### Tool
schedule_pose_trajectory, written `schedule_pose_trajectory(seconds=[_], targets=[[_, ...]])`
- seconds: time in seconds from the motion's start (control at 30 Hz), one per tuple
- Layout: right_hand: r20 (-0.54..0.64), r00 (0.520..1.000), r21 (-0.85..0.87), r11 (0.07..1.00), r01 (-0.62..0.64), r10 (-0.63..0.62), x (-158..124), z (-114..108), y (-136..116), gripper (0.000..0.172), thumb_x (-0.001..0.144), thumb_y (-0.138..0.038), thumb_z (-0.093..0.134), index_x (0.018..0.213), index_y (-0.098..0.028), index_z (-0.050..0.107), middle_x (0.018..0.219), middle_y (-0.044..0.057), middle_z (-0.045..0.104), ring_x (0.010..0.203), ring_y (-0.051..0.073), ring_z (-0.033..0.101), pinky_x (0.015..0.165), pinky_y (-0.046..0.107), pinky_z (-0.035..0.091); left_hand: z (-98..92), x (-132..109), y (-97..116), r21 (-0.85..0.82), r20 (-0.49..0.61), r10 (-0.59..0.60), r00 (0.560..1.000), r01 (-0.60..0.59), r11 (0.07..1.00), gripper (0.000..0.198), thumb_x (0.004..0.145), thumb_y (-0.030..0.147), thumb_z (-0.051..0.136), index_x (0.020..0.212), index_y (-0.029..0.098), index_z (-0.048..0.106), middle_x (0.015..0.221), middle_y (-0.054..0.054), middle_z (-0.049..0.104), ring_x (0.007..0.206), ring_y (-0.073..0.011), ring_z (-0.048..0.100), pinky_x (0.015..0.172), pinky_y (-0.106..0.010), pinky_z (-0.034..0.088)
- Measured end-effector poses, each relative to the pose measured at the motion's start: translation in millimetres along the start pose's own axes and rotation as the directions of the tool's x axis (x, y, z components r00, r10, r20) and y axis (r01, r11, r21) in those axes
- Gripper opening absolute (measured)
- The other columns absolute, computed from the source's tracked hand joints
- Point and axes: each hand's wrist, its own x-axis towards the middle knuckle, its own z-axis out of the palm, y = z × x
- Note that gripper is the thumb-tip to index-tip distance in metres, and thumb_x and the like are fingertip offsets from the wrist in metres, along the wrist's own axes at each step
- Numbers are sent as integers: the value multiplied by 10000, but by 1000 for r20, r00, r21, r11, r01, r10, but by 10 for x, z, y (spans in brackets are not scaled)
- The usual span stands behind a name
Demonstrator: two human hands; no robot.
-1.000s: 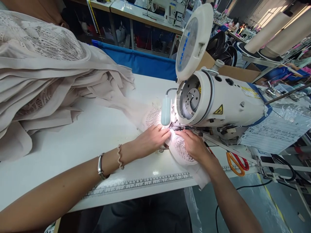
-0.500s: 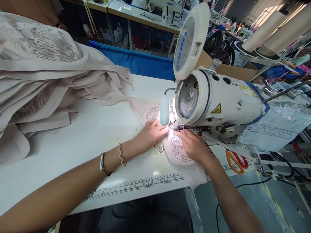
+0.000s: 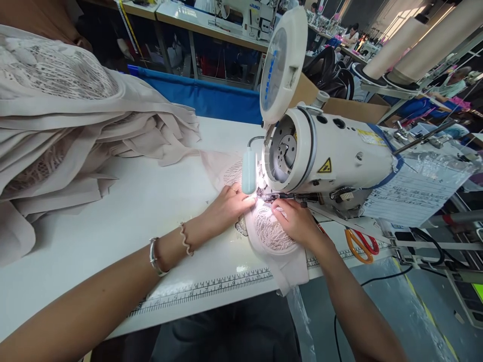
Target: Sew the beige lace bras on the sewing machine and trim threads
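A pale pink lace garment piece (image 3: 274, 232) lies under the lit needle area of a white sewing machine (image 3: 339, 151). My left hand (image 3: 232, 205) presses the fabric just left of the presser foot, its fingers together at the cloth. To the right of the foot, my right hand (image 3: 296, 218) has its fingers bent, with thumb and fingertips gripping the upper edge of the lace. The fabric runs on behind the pale blue-green lamp (image 3: 248, 171). The needle itself is hidden by glare and the machine head.
A heap of matching garments (image 3: 75, 115) covers the table's left side. Orange-handled scissors (image 3: 356, 246) and a red-handled pair hang at the right. A printed ruler (image 3: 211, 286) runs along the front edge. The machine's round cover (image 3: 284, 65) stands raised.
My right fingers were stretched out flatter and are now bent at the lace edge. The wheel inside the machine head was blurred and now shows sharply. The whole view has shifted slightly.
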Motion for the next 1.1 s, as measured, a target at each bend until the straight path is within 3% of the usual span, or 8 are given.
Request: schedule_pose_trajectory(seconds=[0.23,0.33,0.47,0.6,0.73,0.83,0.93,1.1], targets=[[-53,990,136,983,-122,131,97,172,-11,135,918,-308,593,802,-240,583,845,43,683,818,229,633,705,292,419,64,83,-141,-74,-186,46,981,-60,995,348,1023,103,414,992,201,746,734,-36,604,787,-200,525,767,-335,467],[-76,990,151,983,-104,117,128,247,8,64,876,-274,628,906,-234,588,912,62,666,834,232,615,718,301,427,33,176,-191,-47,-192,88,978,-98,994,324,1040,186,440,946,181,750,804,-65,633,828,-217,555,782,-365,487],[-68,995,171,984,-59,71,133,254,0,158,898,-286,589,771,-243,507,825,26,614,779,207,571,710,296,404,-47,213,-196,-40,-152,123,981,-130,991,350,1039,176,404,954,172,743,863,-86,650,821,-219,568,768,-379,492],[-56,993,204,975,-91,105,149,240,-21,261,887,-293,589,686,-245,430,687,-15,537,689,184,524,667,283,377,-116,146,-24,85,-71,62,996,-56,995,384,1038,158,353,917,161,718,882,-95,650,804,-229,553,770,-414,480],[-66,989,204,972,-116,132,173,278,-12,113,874,-286,613,783,-245,559,733,-6,595,698,187,565,661,276,392,-91,73,302,151,3,22,1000,-22,988,341,1040,148,363,924,107,681,957,-136,672,832,-232,589,750,-392,501],[-90,982,150,977,-150,165,177,287,-7,44,877,-292,636,887,-250,628,827,24,675,759,207,609,672,284,396,-19,37,510,262,38,35,999,-44,964,314,1040,221,422,953,59,677,972,-183,690,965,-290,628,792,-407,539],[-74,986,84,986,-144,150,171,263,-5,145,912,-312,604,782,-249,612,765,20,674,736,207,610,656,285,372,50,7,632,425,54,17,998,-38,904,343,1023,180,383,1062,3,673,1050,-247,696,1017,-346,641,814,-471,557],[-98,987,40,992,-120,124,149,253,5,187,927,-317,595,757,-240,598,755,25,661,735,204,606,657,280,362,144,-57,720,503,55,3,998,-31,864,424,968,77,403,1316,-116,548,1293,-343,629,1200,-401,636,983,-529,545]])
